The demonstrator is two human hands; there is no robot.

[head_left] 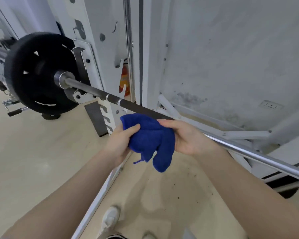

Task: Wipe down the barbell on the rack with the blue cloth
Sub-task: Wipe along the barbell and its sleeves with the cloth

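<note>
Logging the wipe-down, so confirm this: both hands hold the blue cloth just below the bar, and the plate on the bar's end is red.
Wrong on one count: the plate is black, not red, as the head view shows. The rest stands: the left hand and right hand both hold the blue cloth just below the bar.
</note>
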